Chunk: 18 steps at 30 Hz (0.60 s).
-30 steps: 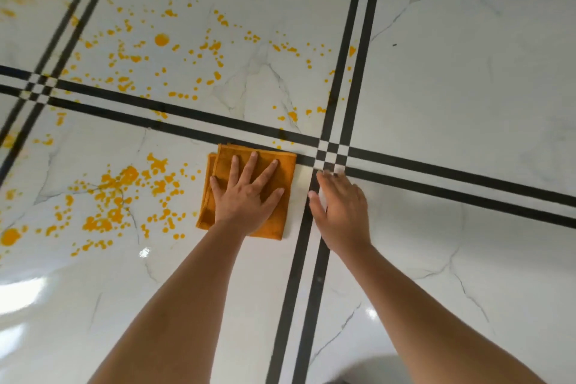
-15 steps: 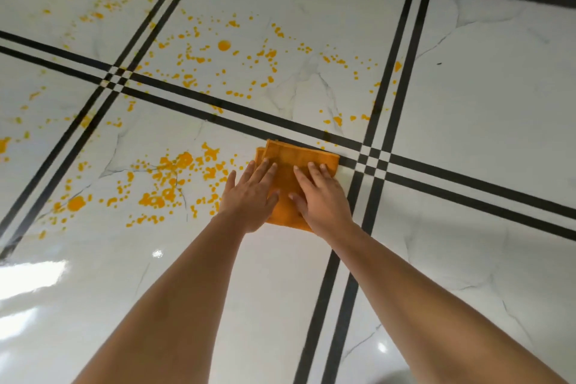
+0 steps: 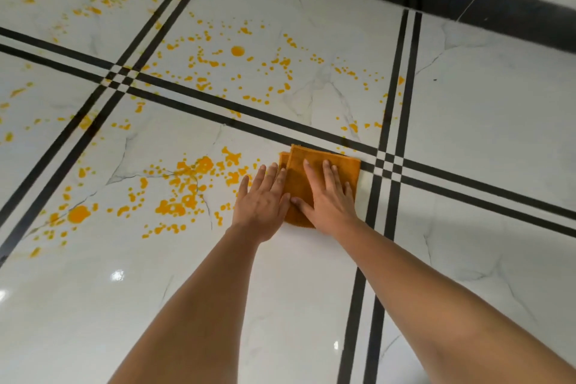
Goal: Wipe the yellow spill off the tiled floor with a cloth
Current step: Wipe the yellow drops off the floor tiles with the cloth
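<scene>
Both hands lie flat, fingers spread — right hand (image 3: pixel 327 196) on the cloth (image 3: pixel 339 167), left hand (image 3: pixel 263 196) overlapping its edge.

cloth (image 3: pixel 318 171) mostly covered by right hand (image 3: pixel 330 199), left edge under left hand (image 3: pixel 265 196). Spill (image 3: pixel 184 190) runs off frame left. Droplets beneath cloth, if any: can't tell.

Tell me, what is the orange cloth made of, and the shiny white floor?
The orange cloth looks like soft, fuzzy fabric, maybe microfibre: it is folded in layers with a stitched edge and a matte surface. The floor looks like glazed, polished tile printed like marble: it mirrors bright lights, has grey veins and black border stripes. Real stone cannot be ruled out.
</scene>
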{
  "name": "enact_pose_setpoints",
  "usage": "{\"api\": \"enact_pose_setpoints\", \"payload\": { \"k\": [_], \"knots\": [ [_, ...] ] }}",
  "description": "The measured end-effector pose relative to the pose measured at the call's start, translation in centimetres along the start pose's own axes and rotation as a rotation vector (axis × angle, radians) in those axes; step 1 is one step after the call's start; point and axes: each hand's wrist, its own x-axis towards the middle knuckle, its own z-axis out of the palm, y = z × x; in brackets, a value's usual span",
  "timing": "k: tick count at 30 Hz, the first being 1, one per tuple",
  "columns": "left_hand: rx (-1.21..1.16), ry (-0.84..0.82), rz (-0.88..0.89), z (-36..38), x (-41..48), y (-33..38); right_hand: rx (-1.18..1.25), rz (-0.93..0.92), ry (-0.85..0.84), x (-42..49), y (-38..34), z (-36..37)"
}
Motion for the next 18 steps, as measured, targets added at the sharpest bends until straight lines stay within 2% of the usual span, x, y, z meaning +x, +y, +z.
{"api": "enact_pose_setpoints", "payload": {
  "k": [4,9,14,18],
  "knots": [
    [-0.013,-0.012,0.018,-0.7,1.7,0.9,-0.073,0.018,-0.001,0.1,1.8,-0.1],
    [0.005,0.012,0.001,-1.6,5.7,2.3,0.004,0.183,0.1,3.4,2.8,-0.4],
    [0.018,0.057,-0.023,-1.3,8.8,3.9,-0.13,0.091,0.22,5.3,5.9,0.2],
    [0.027,0.133,-0.063,-1.6,11.1,4.9,-0.104,0.157,0.247,10.4,9.0,-3.0]
  ]
}}
